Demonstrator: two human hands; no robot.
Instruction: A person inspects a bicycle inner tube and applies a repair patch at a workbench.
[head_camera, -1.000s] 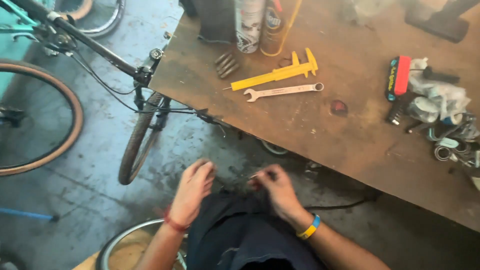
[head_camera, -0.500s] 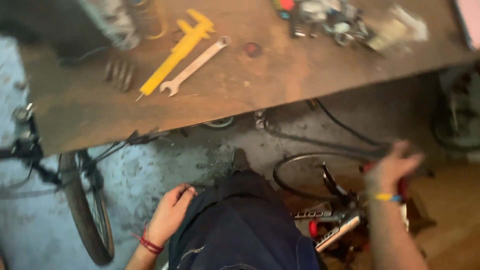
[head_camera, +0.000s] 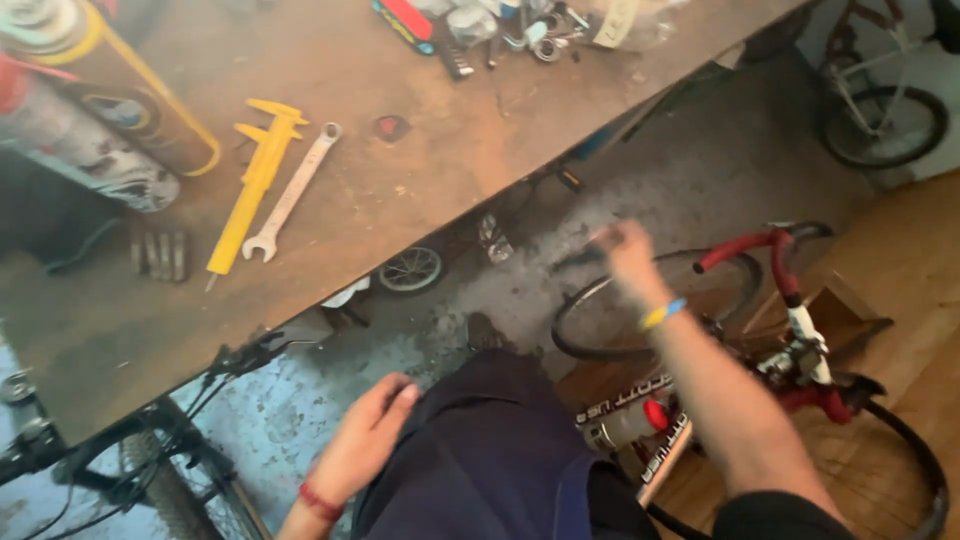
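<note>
Now my left hand (head_camera: 365, 440) lies open on my thigh (head_camera: 490, 450) for support; my right hand (head_camera: 625, 250) reaches toward the wheel (head_camera: 655, 310), its grip too blurred to tell.

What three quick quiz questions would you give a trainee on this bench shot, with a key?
1. True or false: the left hand rests on the person's dark trouser leg.
2. Which tool lies right beside the yellow caliper on the workbench? A hammer, B spanner, C saw.
3. What does the right hand reach out over?

Key:
1. True.
2. B, the spanner.
3. A bicycle wheel on the floor, next to the red bike frame; the hand is blurred, so contact cannot be told.
</note>
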